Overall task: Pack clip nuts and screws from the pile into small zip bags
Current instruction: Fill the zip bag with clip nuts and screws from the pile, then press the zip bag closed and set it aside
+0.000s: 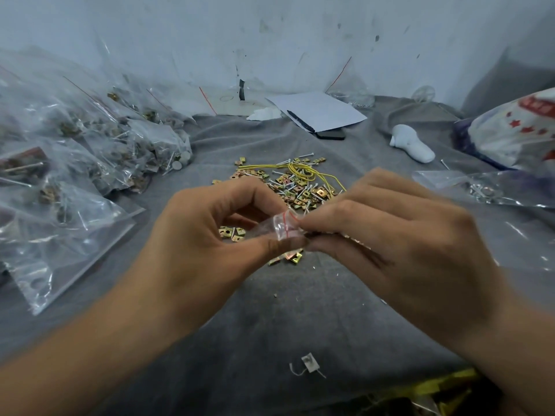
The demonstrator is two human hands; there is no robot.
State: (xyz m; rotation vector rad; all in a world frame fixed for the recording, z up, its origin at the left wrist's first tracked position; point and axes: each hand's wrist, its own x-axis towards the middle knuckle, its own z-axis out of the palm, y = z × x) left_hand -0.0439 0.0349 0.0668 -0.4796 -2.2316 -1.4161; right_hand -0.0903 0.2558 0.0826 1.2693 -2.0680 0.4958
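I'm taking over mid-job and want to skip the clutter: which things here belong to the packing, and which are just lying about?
Part of the job:
- small clear zip bag with red seal line, pinched by left hand and right hand
- pile of brass clip nuts and silver screws
- heap of filled clear bags

Lying about:
- white paper sheet
- white plaster figure
- yellow rubber bands

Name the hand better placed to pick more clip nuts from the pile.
Probably the right hand: the pile of brass clip nuts and screws lies just beyond its fingertips, while the left hand pinches the small clear red-striped zip bag.
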